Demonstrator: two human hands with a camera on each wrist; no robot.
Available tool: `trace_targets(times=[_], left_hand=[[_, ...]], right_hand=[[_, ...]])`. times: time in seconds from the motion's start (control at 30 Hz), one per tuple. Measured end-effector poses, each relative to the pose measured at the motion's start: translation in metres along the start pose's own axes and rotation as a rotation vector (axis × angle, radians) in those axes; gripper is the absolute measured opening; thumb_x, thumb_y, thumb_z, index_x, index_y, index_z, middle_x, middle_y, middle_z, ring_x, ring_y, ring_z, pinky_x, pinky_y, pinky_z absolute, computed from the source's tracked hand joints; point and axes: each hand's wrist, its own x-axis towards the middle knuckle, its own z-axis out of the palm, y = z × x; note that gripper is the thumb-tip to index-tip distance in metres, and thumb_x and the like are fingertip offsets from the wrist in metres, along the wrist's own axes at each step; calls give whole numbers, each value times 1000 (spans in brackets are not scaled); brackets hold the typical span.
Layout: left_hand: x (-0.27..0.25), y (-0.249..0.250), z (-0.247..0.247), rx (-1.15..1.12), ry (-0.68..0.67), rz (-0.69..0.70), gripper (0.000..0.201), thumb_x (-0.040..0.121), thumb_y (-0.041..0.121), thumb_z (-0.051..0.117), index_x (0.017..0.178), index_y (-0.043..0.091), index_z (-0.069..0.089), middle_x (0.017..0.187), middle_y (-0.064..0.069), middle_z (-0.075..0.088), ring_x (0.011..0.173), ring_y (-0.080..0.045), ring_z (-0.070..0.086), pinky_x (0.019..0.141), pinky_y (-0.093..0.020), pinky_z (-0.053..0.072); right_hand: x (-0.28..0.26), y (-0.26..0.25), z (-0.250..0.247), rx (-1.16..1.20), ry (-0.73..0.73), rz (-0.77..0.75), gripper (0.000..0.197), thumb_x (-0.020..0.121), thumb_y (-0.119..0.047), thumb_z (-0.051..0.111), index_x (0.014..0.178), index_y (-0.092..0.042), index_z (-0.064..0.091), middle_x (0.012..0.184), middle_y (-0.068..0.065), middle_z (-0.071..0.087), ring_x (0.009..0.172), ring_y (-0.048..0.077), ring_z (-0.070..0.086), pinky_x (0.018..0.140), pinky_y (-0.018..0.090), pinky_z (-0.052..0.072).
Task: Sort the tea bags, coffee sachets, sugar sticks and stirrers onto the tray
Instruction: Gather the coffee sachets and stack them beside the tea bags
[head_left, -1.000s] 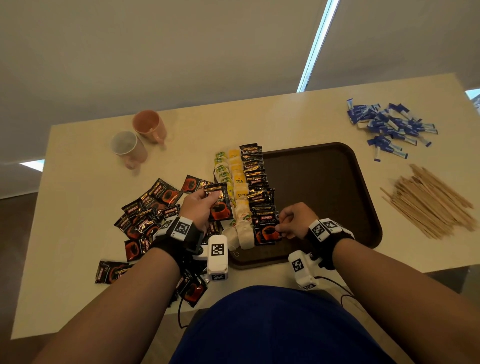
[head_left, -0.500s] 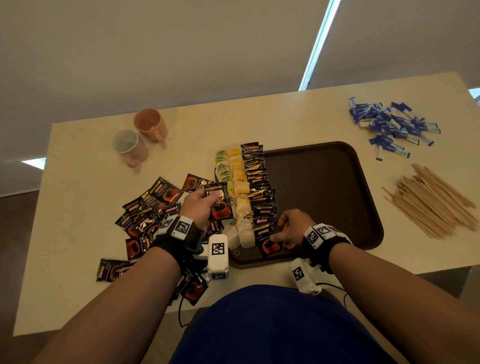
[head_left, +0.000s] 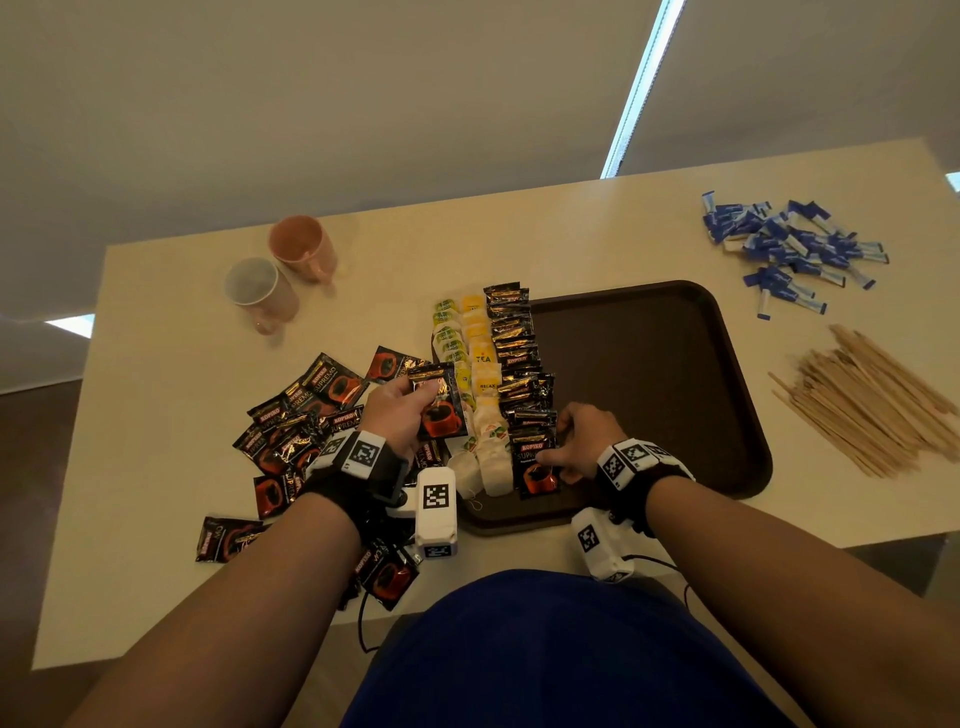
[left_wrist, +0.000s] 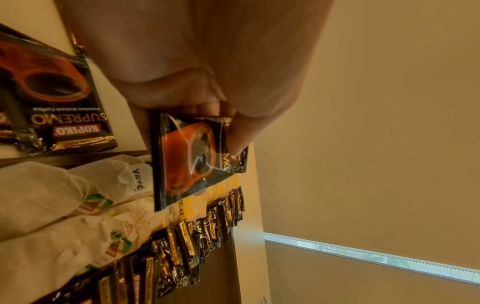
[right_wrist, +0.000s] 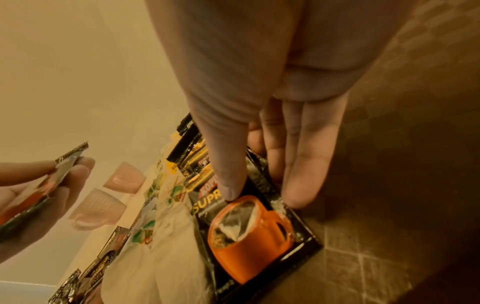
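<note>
nearest sachet (head_left: 535, 467) straightened | right hand (head_left: 584, 441) presses it | left hand (head_left: 400, 410) pinches spare sachet (head_left: 436, 402)

Two mugs on the pale desk (head_left: 171, 364), at its far left, lying on their sides and touching: a pink mug (head_left: 303, 248) farther off, a whitish mug (head_left: 260, 288) just nearer and to its left. Beyond the desk's far edge, a plain beige wall with a bright light strip (head_left: 636, 88).
</note>
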Motion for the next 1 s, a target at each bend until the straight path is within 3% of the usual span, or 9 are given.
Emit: trace_targets(times=[0.13,0.2,0.3,0.43,0.53,0.67,0.8,0.93,1.0], left_hand=[[2,0,-1,6,-5,-12,14,96,16,63,105,8,68,95,-12,76,80,-23,74,69,-36,59],[2,0,-1,-4,-8,-2,14,97,15,62,106,6,68,94,-11,75,79,-22,74,69,-35,60],[2,-1,0,-26,-13,5,13,97,12,60,105,5,67,94,-12,75,72,-19,74,60,-31,60],[2,-1,1,-61,-22,-12,18,96,10,61,111,1,66,103,-18,74,87,-28,74,80,-43,61],[3,-1,2,-100,-31,-40,18,95,5,62,112,1,64,101,-16,74,85,-26,73,77,-41,61],[3,-3,2,-61,-60,-41,14,92,4,65,107,5,67,108,-17,72,90,-28,71,82,-44,59],[1,-5,3,93,-130,56,25,88,12,73,113,11,70,110,-15,73,100,-32,71,88,-48,57],[-2,-7,10,194,-219,85,23,84,15,77,106,18,72,93,-3,74,91,-25,69,71,-36,51],[-3,-10,14,204,-250,66,25,82,12,79,106,16,72,88,1,74,88,-22,70,67,-31,52]], right_hand=[[-2,-3,-2,30,11,-5,39,74,-25,84,100,-17,57,91,6,70,68,20,73,67,37,62],[-3,-2,-3,39,27,-13,35,76,-24,83,100,-17,57,88,5,71,66,18,73,65,33,62],[-3,0,-4,50,24,-32,33,76,-24,82,97,-16,57,85,5,72,65,18,73,68,37,62],[-3,4,-8,116,13,-33,37,73,-25,85,96,-16,58,87,7,72,65,20,73,67,40,62],[-3,5,-13,94,69,-50,38,72,-35,85,95,-18,59,86,3,70,67,20,72,67,35,62],[-7,-13,-25,-45,206,-204,30,83,-45,73,79,-19,58,74,-3,60,66,9,56,58,21,43],[-16,-42,-32,40,89,-371,22,89,-40,68,81,-20,65,67,-7,56,60,5,50,57,18,39],[-22,-53,-25,101,-39,-457,6,88,-24,72,88,-18,70,72,-8,64,60,-2,57,60,16,45],[-23,-48,-23,158,-64,-434,3,87,-16,72,86,-14,69,72,1,68,60,1,62,60,19,52]])
